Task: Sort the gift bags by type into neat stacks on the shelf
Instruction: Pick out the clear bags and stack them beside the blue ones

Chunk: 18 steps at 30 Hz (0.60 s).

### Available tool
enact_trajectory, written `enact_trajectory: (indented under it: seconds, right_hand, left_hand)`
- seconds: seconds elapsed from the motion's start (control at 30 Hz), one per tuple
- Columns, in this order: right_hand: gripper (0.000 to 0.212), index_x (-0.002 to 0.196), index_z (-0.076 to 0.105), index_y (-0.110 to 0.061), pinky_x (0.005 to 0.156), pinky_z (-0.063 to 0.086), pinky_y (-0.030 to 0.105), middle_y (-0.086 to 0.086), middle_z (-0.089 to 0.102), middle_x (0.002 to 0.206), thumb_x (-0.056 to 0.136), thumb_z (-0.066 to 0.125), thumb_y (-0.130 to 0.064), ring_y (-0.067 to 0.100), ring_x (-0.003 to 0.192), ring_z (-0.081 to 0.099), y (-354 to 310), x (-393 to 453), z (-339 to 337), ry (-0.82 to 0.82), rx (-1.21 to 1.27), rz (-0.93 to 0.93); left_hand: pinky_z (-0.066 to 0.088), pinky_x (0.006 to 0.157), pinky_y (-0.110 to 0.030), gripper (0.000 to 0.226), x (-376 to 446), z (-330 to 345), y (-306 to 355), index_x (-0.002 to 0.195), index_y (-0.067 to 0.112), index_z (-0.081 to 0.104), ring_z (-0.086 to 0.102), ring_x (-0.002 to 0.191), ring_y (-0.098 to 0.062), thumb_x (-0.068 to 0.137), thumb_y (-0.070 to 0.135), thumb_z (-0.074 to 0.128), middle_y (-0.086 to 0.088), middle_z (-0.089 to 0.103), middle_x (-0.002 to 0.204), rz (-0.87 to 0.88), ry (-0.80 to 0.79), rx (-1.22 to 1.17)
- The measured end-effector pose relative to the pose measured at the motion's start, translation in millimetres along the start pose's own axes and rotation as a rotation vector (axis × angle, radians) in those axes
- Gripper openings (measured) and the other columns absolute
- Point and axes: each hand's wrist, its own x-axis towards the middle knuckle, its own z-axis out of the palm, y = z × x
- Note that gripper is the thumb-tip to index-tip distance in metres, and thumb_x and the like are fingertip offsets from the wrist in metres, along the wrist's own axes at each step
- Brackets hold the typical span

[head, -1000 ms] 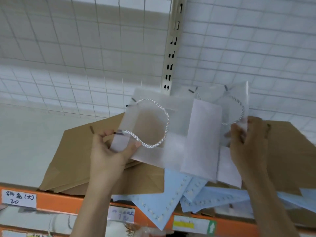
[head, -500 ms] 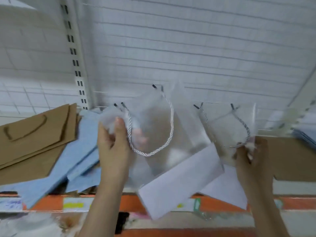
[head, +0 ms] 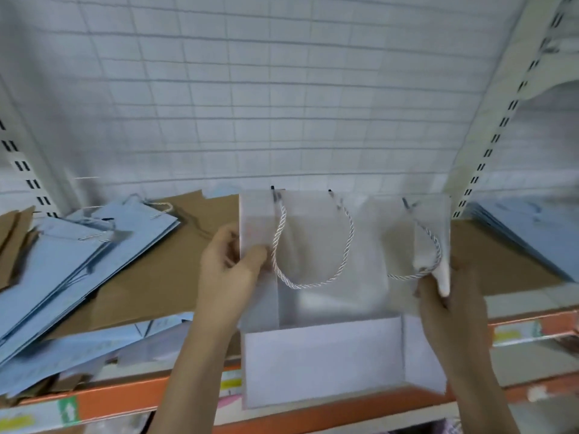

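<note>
I hold two frosted translucent gift bags (head: 326,245) with white twisted rope handles upright, overlapped and squared together above the shelf's front. My left hand (head: 230,270) pinches their left edge, thumb in front. My right hand (head: 448,305) grips the right edge near the second bag's handle (head: 429,245). Their white bottom panels (head: 322,361) hang below. Light blue gift bags (head: 78,255) lie fanned out at the left on brown paper bags (head: 163,277).
The shelf has an orange front rail (head: 131,399) with labels and a white wire-grid back (head: 282,104). Slotted uprights stand at left (head: 28,177) and right (head: 488,151). More blue bags (head: 526,227) lie at the far right on brown bags (head: 488,258).
The view has swung right. My hands have brought the two translucent bags from a tilted spread into an upright, aligned pair, and moved them rightward along the shelf.
</note>
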Motion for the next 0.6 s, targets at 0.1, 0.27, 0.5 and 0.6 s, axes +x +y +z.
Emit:
enact_trajectory:
  seconds: [0.1, 0.27, 0.5, 0.6]
  right_hand:
    - [0.011, 0.093, 0.042, -0.005, 0.053, 0.038, 0.036, 0.013, 0.059, 0.069, 0.09, 0.05, -0.011, 0.03, 0.061, 0.054, 12.4, 2.9, -3.6, -0.013, -0.03, 0.025]
    - [0.012, 0.098, 0.044, -0.009, 0.054, 0.039, 0.038, 0.011, 0.054, 0.063, 0.09, 0.051, -0.015, 0.029, 0.058, 0.051, 38.2, 25.8, -23.7, -0.019, -0.101, 0.022]
    - [0.008, 0.098, 0.043, -0.015, 0.05, 0.037, 0.028, 0.003, 0.061, 0.076, 0.094, 0.048, -0.021, 0.018, 0.063, 0.056, 91.6, 90.3, -75.4, -0.037, -0.063, 0.028]
    - [0.016, 0.109, 0.045, -0.013, 0.049, 0.032, 0.021, -0.008, 0.054, 0.075, 0.093, 0.047, -0.014, 0.004, 0.062, 0.051, 124.6, 125.3, -109.1, -0.091, -0.1, -0.047]
  left_hand:
    - [0.041, 0.067, -0.032, 0.012, 5.5, 10.2, -12.1, 0.087, 0.019, 0.068, 0.053, 0.072, -0.02, 0.076, 0.016, 0.063, -0.012, 0.064, 0.079, 0.02, -0.133, -0.043]
    - [0.045, 0.051, -0.019, 0.017, 6.0, 60.7, -24.6, 0.101, 0.025, 0.053, 0.062, 0.055, -0.009, 0.097, 0.011, 0.044, -0.001, 0.069, 0.074, 0.059, -0.209, 0.016]
    - [0.037, 0.035, -0.017, 0.026, -2.3, 151.6, -39.8, 0.117, 0.031, 0.043, 0.051, 0.033, -0.012, 0.097, 0.015, 0.039, -0.008, 0.057, 0.064, 0.132, -0.124, 0.217]
    - [0.041, 0.038, -0.018, 0.031, -16.2, 197.1, -54.4, 0.125, 0.031, 0.04, 0.05, 0.033, -0.01, 0.097, 0.017, 0.041, -0.003, 0.056, 0.06, 0.081, -0.07, 0.244]
